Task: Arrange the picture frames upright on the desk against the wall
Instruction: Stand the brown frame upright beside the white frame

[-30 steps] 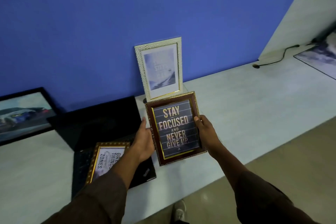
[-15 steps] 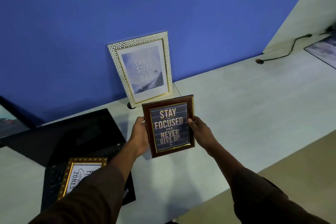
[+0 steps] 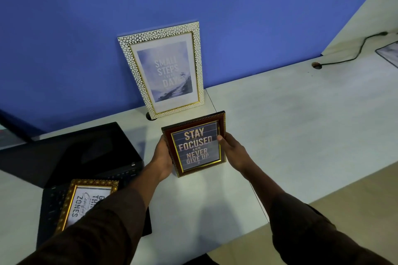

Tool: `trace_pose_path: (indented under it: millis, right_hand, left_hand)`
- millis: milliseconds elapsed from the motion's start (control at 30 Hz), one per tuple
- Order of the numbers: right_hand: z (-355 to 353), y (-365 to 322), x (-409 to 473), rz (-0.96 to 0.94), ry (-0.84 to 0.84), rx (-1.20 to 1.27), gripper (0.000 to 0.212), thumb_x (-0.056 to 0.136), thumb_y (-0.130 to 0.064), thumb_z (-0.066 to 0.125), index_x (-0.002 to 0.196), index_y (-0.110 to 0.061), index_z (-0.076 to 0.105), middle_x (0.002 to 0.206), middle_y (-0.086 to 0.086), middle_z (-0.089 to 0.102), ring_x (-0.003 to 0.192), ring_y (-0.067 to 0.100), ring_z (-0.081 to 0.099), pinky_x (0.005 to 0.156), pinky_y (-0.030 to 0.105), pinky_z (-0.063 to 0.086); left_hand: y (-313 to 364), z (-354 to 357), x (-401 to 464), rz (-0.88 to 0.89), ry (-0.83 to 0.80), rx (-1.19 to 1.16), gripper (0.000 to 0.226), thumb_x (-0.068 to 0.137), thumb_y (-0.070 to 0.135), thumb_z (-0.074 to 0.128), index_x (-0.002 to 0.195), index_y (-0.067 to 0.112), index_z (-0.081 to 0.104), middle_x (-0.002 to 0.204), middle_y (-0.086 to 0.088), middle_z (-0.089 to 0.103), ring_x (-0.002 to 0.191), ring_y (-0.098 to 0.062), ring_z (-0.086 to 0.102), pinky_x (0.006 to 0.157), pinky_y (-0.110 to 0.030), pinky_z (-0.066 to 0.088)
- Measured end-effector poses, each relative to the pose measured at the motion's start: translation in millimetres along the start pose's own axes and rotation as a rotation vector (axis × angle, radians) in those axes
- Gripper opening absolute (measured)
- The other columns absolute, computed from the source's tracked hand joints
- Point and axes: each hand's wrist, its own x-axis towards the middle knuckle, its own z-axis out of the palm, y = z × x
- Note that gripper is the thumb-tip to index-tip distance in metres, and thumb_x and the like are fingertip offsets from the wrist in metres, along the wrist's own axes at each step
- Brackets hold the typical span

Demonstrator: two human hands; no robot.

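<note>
A: Which step is in hand?

B: Placing the second frame, I'd say. The left hand [image 3: 162, 157] and right hand [image 3: 233, 153] each have a grip on one side edge of the brown frame [image 3: 197, 146], both clenched on it, holding it upright with the text facing the person.

A: Where is it relative to the rest?

B: Just beyond the grip, the white pebbled frame [image 3: 163, 71] already leans on the blue wall [image 3: 86, 28]. To the left of the grip, a gold frame [image 3: 86, 202] lies flat on a black laptop [image 3: 71, 155]. Whether the brown frame's lower edge touches the worktop [image 3: 280, 125], I cannot tell.

A: And next?

B: Probably carry it forward and to the right of the white one, set its base down, then tilt it back against the wall before letting go.
</note>
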Motion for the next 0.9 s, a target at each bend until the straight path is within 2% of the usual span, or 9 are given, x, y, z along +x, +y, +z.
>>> trace_pose_path:
  millis: [200,267,333,467,533,667,900]
  right_hand:
    - [6.2,4.3,-6.9,0.024,0.026,-0.062,0.055,0.100,-0.056,0.038,0.148,-0.029,0.040,0.139,0.002,0.061,0.112,0.020,0.062,0.083,0.026,0.051]
    - [8.8,7.5,-11.3,0.075,0.064,-0.097,0.067,0.099,-0.060,0.038,0.154,-0.023,0.033,0.148,0.007,0.055,0.128,0.029,0.057,0.100,0.040,0.048]
    - [11.9,11.0,-19.2,0.140,0.095,-0.114,0.074,0.098,-0.060,0.039,0.157,-0.017,0.027,0.153,0.010,0.048,0.138,0.033,0.048,0.110,0.046,0.039]
    - [21.6,18.1,-38.7,0.197,0.137,-0.134,0.077,0.098,-0.059,0.042,0.157,-0.014,0.026,0.156,0.013,0.044,0.142,0.034,0.043,0.112,0.045,0.037]
    - [30.2,19.1,-50.8,0.231,0.168,-0.142,0.076,0.097,-0.058,0.045,0.156,-0.012,0.029,0.156,0.013,0.044,0.142,0.034,0.043,0.111,0.045,0.038]
    - [57.0,17.2,-77.7,0.234,0.189,-0.147,0.067,0.097,-0.057,0.048,0.149,-0.016,0.041,0.150,0.010,0.052,0.136,0.032,0.049,0.107,0.043,0.041]
    - [144.1,1.2,-129.5,0.171,0.108,-0.171,0.070,0.096,-0.059,0.049,0.151,-0.017,0.039,0.152,0.010,0.049,0.139,0.032,0.046,0.112,0.044,0.038]
  left_hand:
    - [-4.6,1.1,-8.3,0.017,0.078,0.021,0.056,0.099,0.062,0.031,0.096,0.029,0.075,0.097,0.002,0.080,0.092,-0.021,0.073,0.077,-0.037,0.052]
    - [-5.4,-1.7,-11.8,0.002,0.119,-0.006,0.056,0.099,0.063,0.028,0.101,0.028,0.071,0.108,0.000,0.076,0.096,-0.019,0.069,0.093,-0.042,0.048]
    - [-8.6,-9.3,-15.6,-0.013,0.155,-0.007,0.054,0.098,0.064,0.027,0.112,0.025,0.063,0.128,-0.004,0.067,0.111,-0.022,0.062,0.108,-0.046,0.036]
    - [-14.2,-23.5,-35.8,-0.015,0.177,-0.005,0.068,0.097,0.064,0.030,0.137,0.014,0.055,0.146,-0.007,0.055,0.136,-0.025,0.048,0.116,-0.049,0.024]
    - [-17.8,-32.8,-51.9,-0.016,0.154,0.011,0.072,0.097,0.065,0.029,0.143,0.014,0.051,0.151,-0.006,0.050,0.141,-0.024,0.042,0.117,-0.047,0.023]
    - [-29.8,-57.2,-81.1,0.000,0.118,0.060,0.072,0.097,0.065,0.029,0.143,0.014,0.051,0.152,-0.005,0.048,0.141,-0.021,0.041,0.117,-0.045,0.023]
    - [-55.8,-139.6,-143.6,0.054,0.107,0.087,0.068,0.098,0.061,0.033,0.140,0.012,0.054,0.149,-0.006,0.051,0.141,-0.024,0.041,0.119,-0.045,0.023]
